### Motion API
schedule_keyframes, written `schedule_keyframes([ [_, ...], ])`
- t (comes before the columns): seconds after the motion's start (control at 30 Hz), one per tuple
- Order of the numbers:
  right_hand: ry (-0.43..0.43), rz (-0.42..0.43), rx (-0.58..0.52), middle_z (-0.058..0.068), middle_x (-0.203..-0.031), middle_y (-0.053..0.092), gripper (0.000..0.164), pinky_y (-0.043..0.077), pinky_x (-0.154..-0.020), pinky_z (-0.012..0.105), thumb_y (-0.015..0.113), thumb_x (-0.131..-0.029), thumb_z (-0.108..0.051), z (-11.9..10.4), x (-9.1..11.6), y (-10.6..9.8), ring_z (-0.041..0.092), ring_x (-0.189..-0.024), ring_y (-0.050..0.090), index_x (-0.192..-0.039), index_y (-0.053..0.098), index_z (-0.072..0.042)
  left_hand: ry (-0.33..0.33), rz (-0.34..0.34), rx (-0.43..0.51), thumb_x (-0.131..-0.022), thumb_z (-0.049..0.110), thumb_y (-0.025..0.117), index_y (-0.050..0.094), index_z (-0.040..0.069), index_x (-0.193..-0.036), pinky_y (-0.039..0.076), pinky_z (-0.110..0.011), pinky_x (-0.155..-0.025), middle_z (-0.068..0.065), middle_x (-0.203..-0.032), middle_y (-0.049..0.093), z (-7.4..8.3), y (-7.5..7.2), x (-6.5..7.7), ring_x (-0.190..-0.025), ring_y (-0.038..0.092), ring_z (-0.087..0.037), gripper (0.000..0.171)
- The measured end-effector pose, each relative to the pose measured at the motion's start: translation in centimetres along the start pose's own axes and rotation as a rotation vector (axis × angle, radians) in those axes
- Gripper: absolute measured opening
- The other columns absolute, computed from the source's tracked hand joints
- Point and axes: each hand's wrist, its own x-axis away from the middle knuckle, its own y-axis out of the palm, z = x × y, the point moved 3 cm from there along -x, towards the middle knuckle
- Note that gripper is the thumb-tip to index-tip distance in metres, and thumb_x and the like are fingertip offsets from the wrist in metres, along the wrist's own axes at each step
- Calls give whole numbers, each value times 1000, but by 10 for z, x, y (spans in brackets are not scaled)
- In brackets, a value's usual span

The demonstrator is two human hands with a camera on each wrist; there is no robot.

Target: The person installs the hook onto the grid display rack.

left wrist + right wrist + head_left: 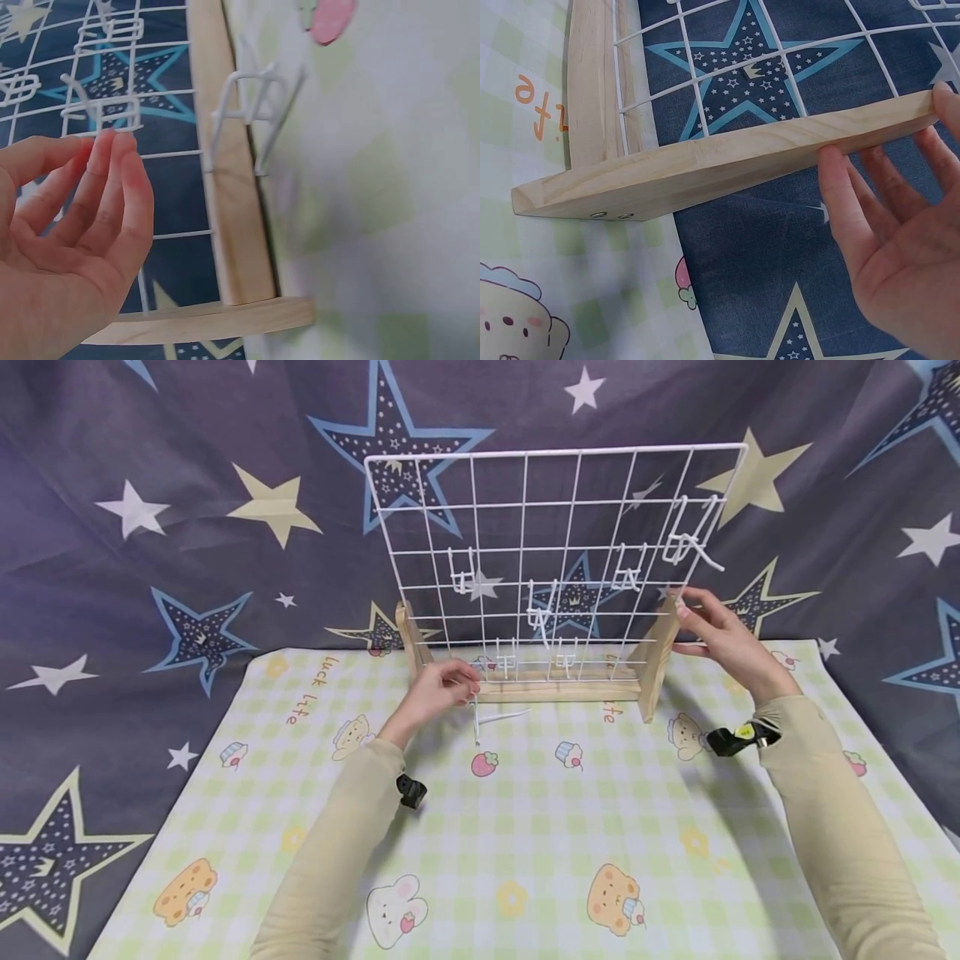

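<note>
A white wire grid rack [525,552] with wooden side supports stands at the back of the cloth. My right hand [723,635] holds the upper end of its right wooden support [727,165], fingertips against the edges. My left hand [442,689] hovers at the lower left front of the grid, fingers loosely bent, fingertips near the thumb, holding nothing visible. In the left wrist view its fingertips overlap a white hook [112,112] on the grid. Just below that hand, a loose white wire hook [477,722] stands at the wooden base bar [232,187].
Several more white hooks hang on the grid, including a long one [686,545] at the upper right. A checked cloth [525,835] with cartoon prints covers the table. Behind the rack hangs a dark star-patterned curtain [195,468].
</note>
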Motion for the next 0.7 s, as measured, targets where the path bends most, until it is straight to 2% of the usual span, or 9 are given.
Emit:
schedule_keyframes([
  [0.1, 4, 4, 14, 13, -138, 41, 50, 52, -84, 26, 48, -102, -26, 0, 0, 0, 10, -115, 52, -147, 33, -10, -24, -13, -11, -87, -11, 58, 60, -16, -107, 56, -41, -75, -26, -93, 66, -5, 2, 2, -83, 64, -37, 21],
  [0.3, 8, 11, 32, 10, -135, 43, 47, 52, -84, 25, 48, -102, -28, -1, -1, 1, 13, -116, 50, -146, 37, -14, -43, -29, -40, -84, -12, 59, 62, -13, -104, 57, -35, -71, -21, -89, 65, -15, 4, 6, -76, 62, -23, 20],
  [0.47, 25, 17, 40, 12, -137, 40, 48, 52, -84, 25, 48, -102, -30, -2, 0, 1, 15, -119, 47, -146, 36, -15, -55, -65, -111, -82, -10, 61, 60, -13, -105, 55, -32, -66, -19, -89, 63, -21, 7, 12, -73, 60, -23, 23],
  [0.6, 34, 24, 58, 12, -138, 39, 48, 52, -84, 25, 47, -102, -31, -3, 1, 1, 15, -119, 47, -146, 35, -16, -98, -51, -159, -83, -2, 69, 60, -10, -101, 52, -25, -61, -16, -87, 62, -25, 10, 14, -69, 59, -19, 21],
  [0.7, 34, 23, 70, 11, -137, 39, 50, 52, -85, 26, 47, -102, -32, -2, 2, 1, 14, -118, 47, -147, 34, -15, -160, -30, -168, -83, 3, 73, 60, -6, -99, 52, -27, -58, -11, -84, 61, -29, 13, 15, -64, 60, -19, 23],
])
